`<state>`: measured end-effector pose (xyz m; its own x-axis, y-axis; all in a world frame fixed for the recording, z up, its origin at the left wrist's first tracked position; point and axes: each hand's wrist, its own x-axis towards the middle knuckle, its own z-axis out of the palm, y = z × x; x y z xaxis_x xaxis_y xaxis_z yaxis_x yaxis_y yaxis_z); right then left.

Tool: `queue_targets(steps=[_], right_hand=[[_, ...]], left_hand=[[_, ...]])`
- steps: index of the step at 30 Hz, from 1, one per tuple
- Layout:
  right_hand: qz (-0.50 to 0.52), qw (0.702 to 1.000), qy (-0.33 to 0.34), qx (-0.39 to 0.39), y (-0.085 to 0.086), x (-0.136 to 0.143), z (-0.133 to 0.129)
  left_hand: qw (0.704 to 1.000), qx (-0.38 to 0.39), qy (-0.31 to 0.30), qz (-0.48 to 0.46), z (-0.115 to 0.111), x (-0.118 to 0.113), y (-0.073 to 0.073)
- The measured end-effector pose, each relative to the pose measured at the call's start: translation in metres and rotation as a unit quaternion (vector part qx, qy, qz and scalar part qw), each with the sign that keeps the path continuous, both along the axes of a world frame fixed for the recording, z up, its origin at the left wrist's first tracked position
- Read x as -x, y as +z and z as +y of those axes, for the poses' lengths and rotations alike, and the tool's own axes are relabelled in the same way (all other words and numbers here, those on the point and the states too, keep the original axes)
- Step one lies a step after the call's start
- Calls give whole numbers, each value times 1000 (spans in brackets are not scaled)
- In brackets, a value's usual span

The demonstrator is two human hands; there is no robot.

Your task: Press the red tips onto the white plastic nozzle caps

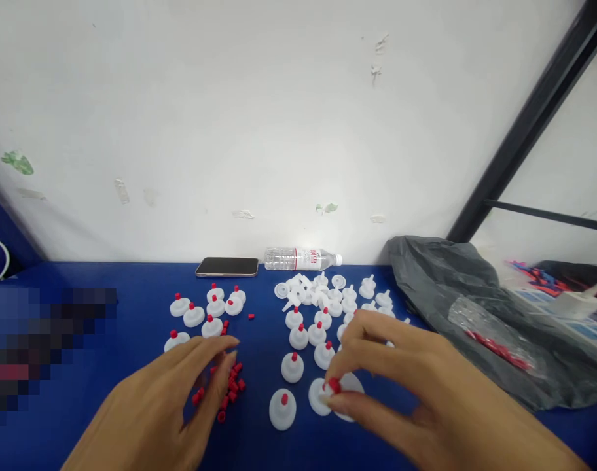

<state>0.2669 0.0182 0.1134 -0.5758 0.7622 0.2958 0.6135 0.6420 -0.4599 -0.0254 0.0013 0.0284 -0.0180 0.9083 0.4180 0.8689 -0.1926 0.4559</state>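
Note:
My right hand (416, 379) pinches a small red cap (334, 386) between thumb and index finger, over the stem of a white plastic funnel-shaped piece (317, 400) on the table. Whether the cap sits on the stem is hidden by the fingers. My left hand (151, 405) hovers at a pile of loose red caps (233, 384), thumb and index slightly apart with nothing visible between them. Several white pieces with red caps stand upright in the middle, one nearest the front (282, 417). Another group of capped pieces (194, 316) stands on the left.
Uncapped white pieces (308, 291) lie heaped at the back. Against the wall are a phone (227, 267) and a plastic bottle (303, 259) on its side. On the right, a dark plastic bag (426, 281) carries a clear bag of red parts (499, 347). The table (146, 288) is blue.

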Motion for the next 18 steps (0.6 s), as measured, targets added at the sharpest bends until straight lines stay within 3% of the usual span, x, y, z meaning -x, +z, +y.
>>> queue_targets(steps=[3,7,11,18], right_hand=[[-106,987,-67,101,-7,-12,6],[-169,956,-140,197,-22,-22,17],[-114,969,-134,174,-31,-29,22],[-114,963,-195,147,-24,-54,20]], left_hand=[[987,64,34,142,11,12,-3],[957,161,30,238,14,3,3],[939,204,42,274,13,-6,11],[933,219,52,281,16,-6,14]])
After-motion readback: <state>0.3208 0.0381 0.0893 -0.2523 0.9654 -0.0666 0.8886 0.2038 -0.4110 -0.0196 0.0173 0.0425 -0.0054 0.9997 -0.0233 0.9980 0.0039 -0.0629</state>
